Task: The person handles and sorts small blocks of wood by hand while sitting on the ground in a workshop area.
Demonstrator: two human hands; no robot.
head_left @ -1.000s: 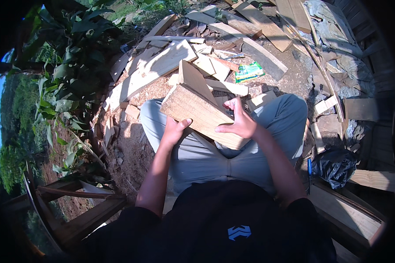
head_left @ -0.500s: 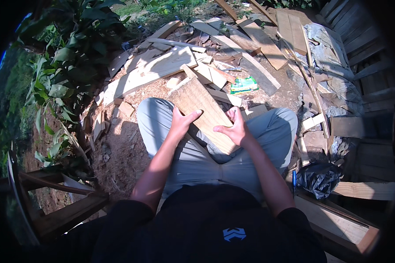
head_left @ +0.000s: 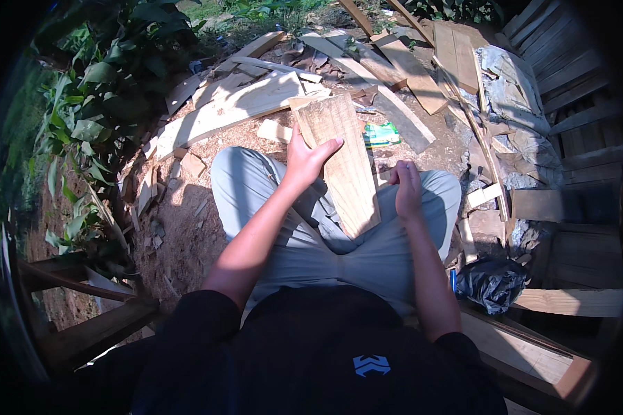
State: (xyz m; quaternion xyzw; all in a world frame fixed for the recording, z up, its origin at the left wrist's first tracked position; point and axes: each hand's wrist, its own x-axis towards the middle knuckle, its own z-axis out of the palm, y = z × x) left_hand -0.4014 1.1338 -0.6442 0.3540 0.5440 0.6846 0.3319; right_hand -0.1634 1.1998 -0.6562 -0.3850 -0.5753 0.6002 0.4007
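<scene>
A short, flat wooden board [head_left: 339,155] with visible grain stands tilted over my lap. My left hand [head_left: 309,160] grips its left edge, thumb lying across the face. The fingers behind the board are hidden. Off the board, above my right knee, is my right hand [head_left: 408,190], its fingers curled closed. Whatever it may hold is too small to make out. My legs in grey trousers [head_left: 256,197] are folded beneath both hands.
Beyond my knees lie a long pale plank [head_left: 232,114], a small wood block [head_left: 275,131] and a green-and-yellow packet [head_left: 383,135] among sawdust. A black plastic bag [head_left: 493,285] sits at right, near a slatted wooden wall [head_left: 581,90]. Leafy plants [head_left: 93,131] grow at left.
My right hand has let go of the board and moved right, closing its fingers. The board, still in my left hand, has turned more upright.
</scene>
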